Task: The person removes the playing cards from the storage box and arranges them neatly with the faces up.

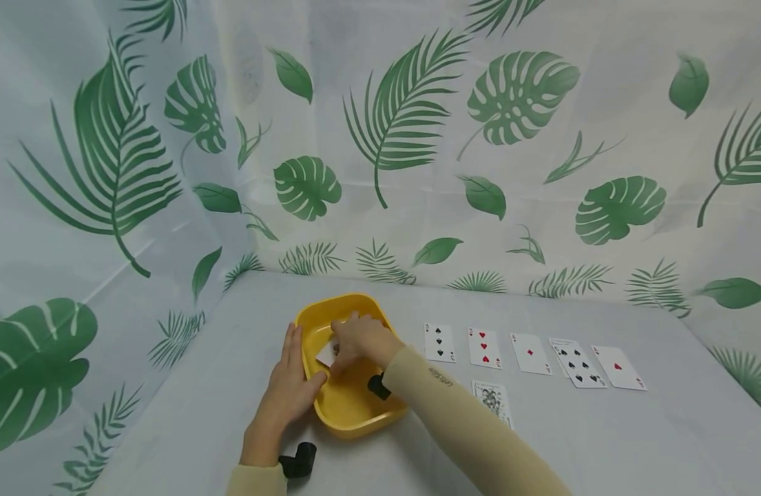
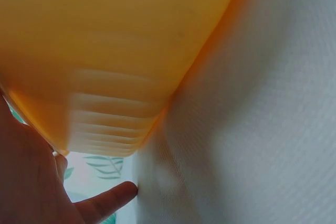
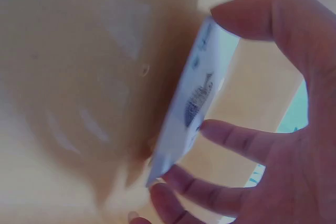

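Note:
Inside a yellow plastic tray (image 1: 349,430), my right hand (image 1: 364,341) pinches a white playing card (image 3: 202,98) between thumb and fingers. The card stands tilted on edge over the tray's bottom, and a dark printed figure shows on its face. My left hand (image 1: 290,389) rests along the tray's left side, its fingers straight on the outside and its thumb at the rim. Seen from the left wrist, the tray's ribbed outer wall (image 2: 110,108) is beside that hand, one finger (image 2: 110,200) stretched out below the wall.
Right of the tray lies a row of face-up cards: a three of spades (image 1: 439,342), a three of hearts (image 1: 484,348), an ace of diamonds (image 1: 531,354), an overlapping spade card (image 1: 580,365) and an ace of hearts (image 1: 618,367). A joker (image 1: 493,399) lies nearer, partly behind my right sleeve (image 1: 461,427).

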`<state>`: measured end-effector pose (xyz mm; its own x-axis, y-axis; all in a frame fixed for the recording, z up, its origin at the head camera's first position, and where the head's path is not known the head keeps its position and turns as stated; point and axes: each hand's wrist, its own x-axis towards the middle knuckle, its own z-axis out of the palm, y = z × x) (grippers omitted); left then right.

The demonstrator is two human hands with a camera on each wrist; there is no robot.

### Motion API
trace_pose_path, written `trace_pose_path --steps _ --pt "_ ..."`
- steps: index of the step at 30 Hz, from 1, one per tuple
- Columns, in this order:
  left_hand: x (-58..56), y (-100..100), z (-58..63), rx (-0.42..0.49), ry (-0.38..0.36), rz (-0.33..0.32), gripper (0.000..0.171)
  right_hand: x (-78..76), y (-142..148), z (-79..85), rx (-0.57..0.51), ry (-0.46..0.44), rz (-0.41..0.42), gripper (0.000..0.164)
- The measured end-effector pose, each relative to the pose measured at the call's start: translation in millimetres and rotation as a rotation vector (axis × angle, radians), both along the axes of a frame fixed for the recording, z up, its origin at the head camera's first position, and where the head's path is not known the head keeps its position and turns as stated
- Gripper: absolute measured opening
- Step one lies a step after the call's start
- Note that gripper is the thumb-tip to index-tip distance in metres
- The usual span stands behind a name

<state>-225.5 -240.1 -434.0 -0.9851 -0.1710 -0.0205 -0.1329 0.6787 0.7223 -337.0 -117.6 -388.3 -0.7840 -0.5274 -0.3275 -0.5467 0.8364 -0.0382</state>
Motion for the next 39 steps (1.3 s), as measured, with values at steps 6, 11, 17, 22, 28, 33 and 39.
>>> trace_pose_path --steps 6,11,17,22,28,33,39 --pt "0.1 0.2 0.1 0.001 0.007 -0.004 0.092 0.8 1.9 2.9 0.027 0.102 0.084 0.082" --pt "0.2 1.1 -0.6 0.001 0.002 -0.003 0.093 5.4 9.3 11.6 0.034 0.157 0.136 0.079" --pt "0.6 2.0 0.2 0.0 -0.007 -0.004 0.093 11.1 23.7 25.7 -0.014 0.204 0.177 0.076" --pt "1.8 0.9 0.7 0.001 -0.015 -0.011 0.093 16.9 35.3 34.4 -0.078 0.232 0.215 0.074" --pt "1.2 -0.6 1.4 0.003 -0.013 -0.011 0.092 23.0 47.5 40.2 -0.117 0.26 0.257 0.07" --pt "0.2 0.5 1.0 0.005 -0.019 -0.007 0.093 30.1 56.8 43.8 -0.123 0.324 0.291 0.071" --pt "0.8 1.8 1.0 0.009 -0.03 -0.004 0.093 42.2 70.2 52.7 -0.125 0.364 0.331 0.071"
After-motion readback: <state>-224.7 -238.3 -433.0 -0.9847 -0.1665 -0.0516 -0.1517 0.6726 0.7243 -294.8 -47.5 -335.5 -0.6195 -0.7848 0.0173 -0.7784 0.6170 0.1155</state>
